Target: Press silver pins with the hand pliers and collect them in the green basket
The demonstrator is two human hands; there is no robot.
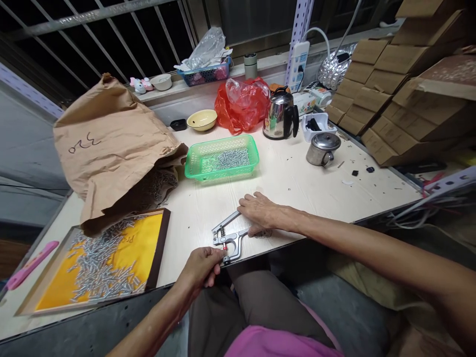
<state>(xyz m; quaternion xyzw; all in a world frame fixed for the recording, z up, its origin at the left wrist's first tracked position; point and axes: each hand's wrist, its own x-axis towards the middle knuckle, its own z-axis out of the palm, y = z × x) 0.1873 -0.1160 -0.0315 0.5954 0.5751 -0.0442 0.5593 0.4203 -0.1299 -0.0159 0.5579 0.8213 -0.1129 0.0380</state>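
Nearest the camera, the person's lap in brown trousers and a pink garment (275, 344) sits against the front edge of the white work table (297, 183). The left hand (203, 265) is closed in a pinch at the jaw of a metal hand press pliers (228, 237), fingertips together on a small part whose red tip shows at the die; the part is too small to identify further. The right hand (258, 212) lies flat and pressed down over the pliers' handles, fingers close together, holding the tool against the table near its front edge. To the left, a shallow tray with a yellow liner (148, 238) carries a spread of small metal pins, partly under a slumped brown paper bag (111, 144). Behind the tool, a green plastic basket (191, 163) holds more of the same pins. A steel kettle (279, 115), a lidded steel mug (322, 148) and stacked cardboard boxes (390, 89) stand well apart. Judgement: good work here calls for seating the part squarely in the die, clearing the left fingertips from the jaw, then squeezing evenly.
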